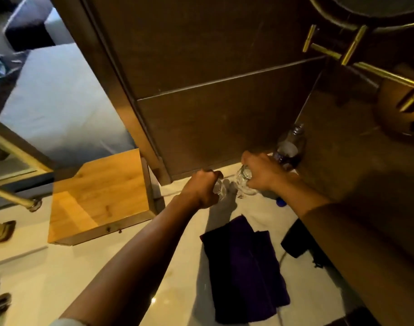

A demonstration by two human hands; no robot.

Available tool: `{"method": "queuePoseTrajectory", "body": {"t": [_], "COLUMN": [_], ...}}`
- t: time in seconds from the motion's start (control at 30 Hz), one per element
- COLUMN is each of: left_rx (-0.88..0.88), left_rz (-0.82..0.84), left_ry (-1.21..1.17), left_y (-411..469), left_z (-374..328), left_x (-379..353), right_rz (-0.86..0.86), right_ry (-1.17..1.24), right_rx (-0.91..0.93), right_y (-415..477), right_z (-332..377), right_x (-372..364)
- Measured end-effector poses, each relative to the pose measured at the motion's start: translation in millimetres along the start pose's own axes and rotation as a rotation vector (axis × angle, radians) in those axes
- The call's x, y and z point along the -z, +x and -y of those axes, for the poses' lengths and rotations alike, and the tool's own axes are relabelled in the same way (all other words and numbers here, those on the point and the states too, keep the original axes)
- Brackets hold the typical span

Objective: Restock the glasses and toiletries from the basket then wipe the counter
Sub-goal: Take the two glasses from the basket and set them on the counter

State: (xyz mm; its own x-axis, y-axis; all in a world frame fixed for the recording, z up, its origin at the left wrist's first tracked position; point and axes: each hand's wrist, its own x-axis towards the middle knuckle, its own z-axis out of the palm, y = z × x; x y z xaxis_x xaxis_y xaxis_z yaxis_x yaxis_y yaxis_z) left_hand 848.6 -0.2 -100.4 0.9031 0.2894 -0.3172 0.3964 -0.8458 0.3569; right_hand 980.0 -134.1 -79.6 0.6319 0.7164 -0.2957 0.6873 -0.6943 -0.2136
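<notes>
Two glasses gripped; purple cloth (246,269), bottle (289,147) close by (dim corner).

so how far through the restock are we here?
Done: a clear plastic bottle stands in the counter's back corner. In hand: left hand and right hand each grip a clear drinking glass at the wall. Left: wiping; the dark purple cloth lies unused on the pale counter.
</notes>
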Motion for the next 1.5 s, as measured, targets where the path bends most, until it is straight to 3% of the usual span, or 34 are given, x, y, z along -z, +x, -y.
{"method": "queuePoseTrajectory", "body": {"t": [1.5], "left_rx": [0.125], "left_rz": [-0.123], "left_ry": [-0.159], "left_y": [22.7], "left_z": [4.0], "left_x": [-36.3], "right_rz": [0.034], "right_ry": [-0.026], "right_rx": [0.003], "right_y": [34.8], "right_z": [0.9], "right_x": [-40.2]}}
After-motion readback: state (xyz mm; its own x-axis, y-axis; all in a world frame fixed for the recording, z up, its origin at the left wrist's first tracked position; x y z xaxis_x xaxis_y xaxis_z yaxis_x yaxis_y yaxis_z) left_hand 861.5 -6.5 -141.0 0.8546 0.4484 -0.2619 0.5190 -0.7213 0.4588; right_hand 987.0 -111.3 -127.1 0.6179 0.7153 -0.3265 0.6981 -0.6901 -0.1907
